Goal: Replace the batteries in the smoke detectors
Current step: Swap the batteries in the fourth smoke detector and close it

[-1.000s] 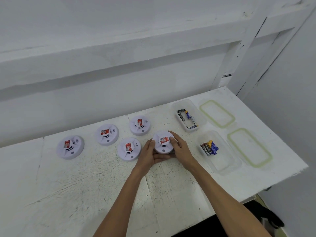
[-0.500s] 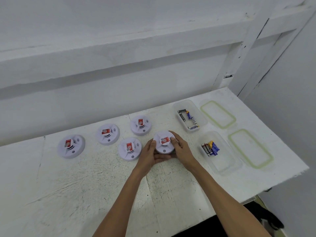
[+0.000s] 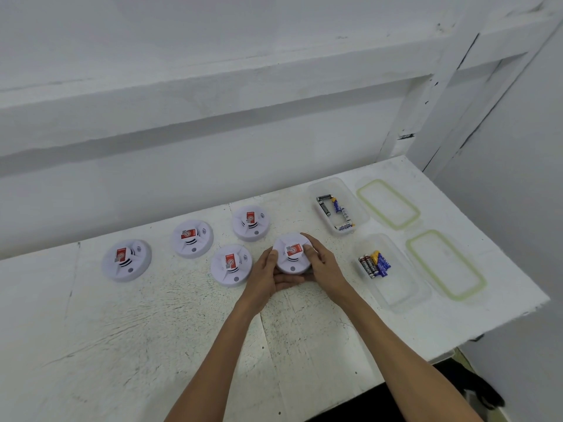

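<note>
A round white smoke detector with a red label sits on the white table between both my hands. My left hand cups its left and near side, thumb along the rim. My right hand grips its right side, fingers curled over the top edge. Several more white detectors lie face up to the left: one close by, one behind, one further left, and one at the far left. A clear tub to the right holds a bundle of batteries. Another tub behind it holds loose batteries.
Two clear lids with green seals lie at the right, one at the back and one nearer. The table's right edge drops off beyond them. A white wall and beam rise directly behind the table.
Both hands stay on the same detector; its red label has turned slightly. The view has barely shifted.
</note>
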A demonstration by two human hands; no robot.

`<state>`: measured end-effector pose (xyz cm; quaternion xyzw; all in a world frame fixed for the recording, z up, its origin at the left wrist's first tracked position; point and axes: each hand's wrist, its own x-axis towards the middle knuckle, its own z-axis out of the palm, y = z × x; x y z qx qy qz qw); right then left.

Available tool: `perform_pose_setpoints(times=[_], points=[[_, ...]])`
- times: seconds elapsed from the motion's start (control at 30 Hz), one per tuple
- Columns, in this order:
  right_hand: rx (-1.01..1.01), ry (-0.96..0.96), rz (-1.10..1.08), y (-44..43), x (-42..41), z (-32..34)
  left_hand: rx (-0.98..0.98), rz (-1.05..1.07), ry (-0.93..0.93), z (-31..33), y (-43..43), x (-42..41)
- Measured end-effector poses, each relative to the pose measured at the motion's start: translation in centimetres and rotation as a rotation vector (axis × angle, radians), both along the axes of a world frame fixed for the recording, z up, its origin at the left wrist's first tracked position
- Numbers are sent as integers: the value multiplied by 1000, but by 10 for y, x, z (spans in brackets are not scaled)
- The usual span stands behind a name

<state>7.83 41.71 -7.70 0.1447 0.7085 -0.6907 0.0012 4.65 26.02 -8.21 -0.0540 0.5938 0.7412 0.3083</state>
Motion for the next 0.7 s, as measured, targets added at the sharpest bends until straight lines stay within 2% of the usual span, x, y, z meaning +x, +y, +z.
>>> perform_pose_setpoints(times=[0.7], points=[[3, -27, 9, 0, -1, 0, -4, 0, 5, 0, 0, 1]])
